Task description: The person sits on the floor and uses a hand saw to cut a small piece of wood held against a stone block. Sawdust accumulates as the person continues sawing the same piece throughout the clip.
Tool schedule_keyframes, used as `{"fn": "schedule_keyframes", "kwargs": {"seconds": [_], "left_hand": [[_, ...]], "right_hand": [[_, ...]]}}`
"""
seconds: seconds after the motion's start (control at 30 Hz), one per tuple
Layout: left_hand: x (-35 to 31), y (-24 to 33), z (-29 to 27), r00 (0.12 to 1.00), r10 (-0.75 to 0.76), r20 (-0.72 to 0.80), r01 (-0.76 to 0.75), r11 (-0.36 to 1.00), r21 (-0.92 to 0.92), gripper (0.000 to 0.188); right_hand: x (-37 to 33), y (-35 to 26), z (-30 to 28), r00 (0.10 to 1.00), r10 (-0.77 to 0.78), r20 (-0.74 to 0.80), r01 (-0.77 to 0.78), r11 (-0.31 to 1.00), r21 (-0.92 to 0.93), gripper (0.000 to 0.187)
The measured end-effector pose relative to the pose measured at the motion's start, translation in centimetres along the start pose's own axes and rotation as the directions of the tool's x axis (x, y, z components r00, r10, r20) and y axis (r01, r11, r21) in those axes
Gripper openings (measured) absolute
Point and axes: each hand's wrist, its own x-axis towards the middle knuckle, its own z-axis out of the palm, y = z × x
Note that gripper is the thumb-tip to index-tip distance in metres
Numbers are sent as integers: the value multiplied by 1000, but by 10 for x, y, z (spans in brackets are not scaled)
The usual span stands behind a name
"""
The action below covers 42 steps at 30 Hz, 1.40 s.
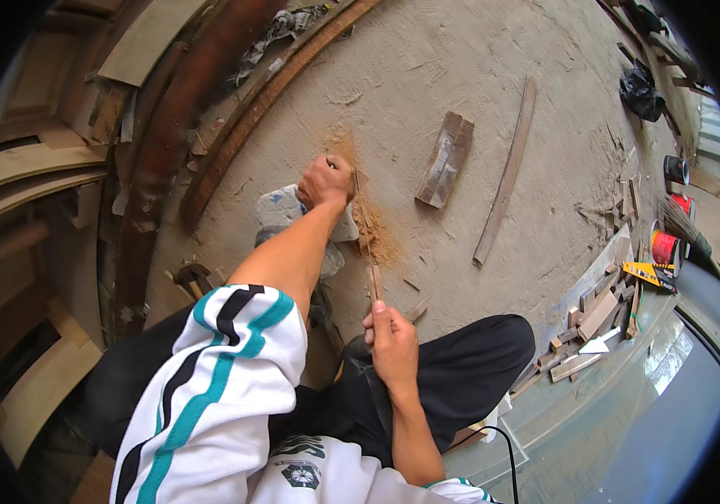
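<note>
My left hand (326,182) is closed in a fist beside a pale, worn block (280,206) on the ground. What lies inside its fingers is hidden. A long thin strip (374,281) runs from this fist back toward me, seen nearly edge-on. Its near part looks like brown wood; whether it is a tool or a plain piece of wood I cannot tell. My right hand (394,346) grips the near end, thumb laid along the top. Orange-brown sawdust (385,244) is scattered along and beyond the strip.
A short wooden block (446,160) and a long, thin wooden strip (505,172) lie to the right. Offcuts (599,315) are heaped farther right, near a glass sheet (578,428). Curved timber (268,101) and wooden frames (32,176) stand on the left. A hammer (194,275) lies nearby.
</note>
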Motion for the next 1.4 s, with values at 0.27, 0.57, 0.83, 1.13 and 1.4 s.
{"fn": "schedule_keyframes", "kwargs": {"seconds": [0.27,0.57,0.83,1.13,1.4], "left_hand": [[-3,-3,6,996,50,-76,-56,995,-78,32],[-2,0,-3,999,25,-39,-29,995,-100,33],[-4,-2,0,996,79,-50,-85,989,-123,35],[-7,0,-18,996,28,85,-18,993,-116,46],[-17,-21,-15,834,550,-35,-549,823,-146,52]], "right_hand": [[3,-9,5,1000,12,-20,-13,998,-57,51],[-5,-56,-2,1000,-14,-23,15,997,75,54],[-17,-53,4,996,-55,-76,64,990,123,54],[-48,-77,-56,929,-247,-277,307,930,200,47],[-49,-2,-94,934,-206,-292,297,901,316,46]]}}
